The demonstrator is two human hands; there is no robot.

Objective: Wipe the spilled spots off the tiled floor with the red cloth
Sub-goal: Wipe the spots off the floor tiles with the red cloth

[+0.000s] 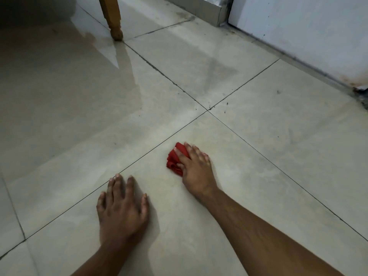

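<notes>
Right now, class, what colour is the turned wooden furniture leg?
Honey-yellow turned wooden furniture leg, head view.

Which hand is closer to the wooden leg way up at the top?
Left, though only by a little. The left hand lies flat on the tiled floor, below the wooden leg. The right hand, pressing the red cloth, sits farther off to the right.

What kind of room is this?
Probably a room in a home, though I can't tell which: a glossy tiled floor, a turned wooden furniture leg, and a white door or appliance base along a grimy edge.
</notes>
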